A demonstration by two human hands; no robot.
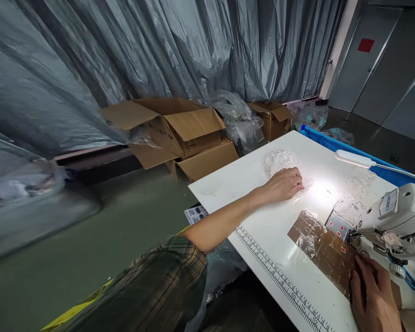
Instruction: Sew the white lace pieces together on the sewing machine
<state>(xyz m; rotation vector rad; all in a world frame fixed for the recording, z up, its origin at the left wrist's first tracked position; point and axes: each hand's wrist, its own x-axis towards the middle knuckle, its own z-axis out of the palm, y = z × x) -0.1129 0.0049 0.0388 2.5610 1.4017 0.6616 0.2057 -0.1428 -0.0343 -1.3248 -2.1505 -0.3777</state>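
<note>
My left hand (pixel 285 185) reaches across the white sewing table (pixel 221 184), its fingers curled down at the edge of a heap of thin white lace (pixel 278 161). A bit of the lace appears pinched under the fingertips, though the hand hides most of it. My right hand (pixel 375 286) rests beside the needle area of a white sewing machine (pixel 390 212), fingers stretched out over a brown board (pixel 321 249) covered in shiny clear tape. More white lace (pixel 356 193) lies behind the machine's metal plate (pixel 338 226), which carries small red marks.
A lit lamp (pixel 354 158) on a bendy neck shines on the tabletop. Printed ruler marks (pixel 280 276) run along the near edge. Open cardboard boxes (pixel 193 124) and clear plastic bags (pixel 231 110) stand beyond the table by a silver curtain (pixel 193 46). Blue cloth (pixel 332 140) edges the far side.
</note>
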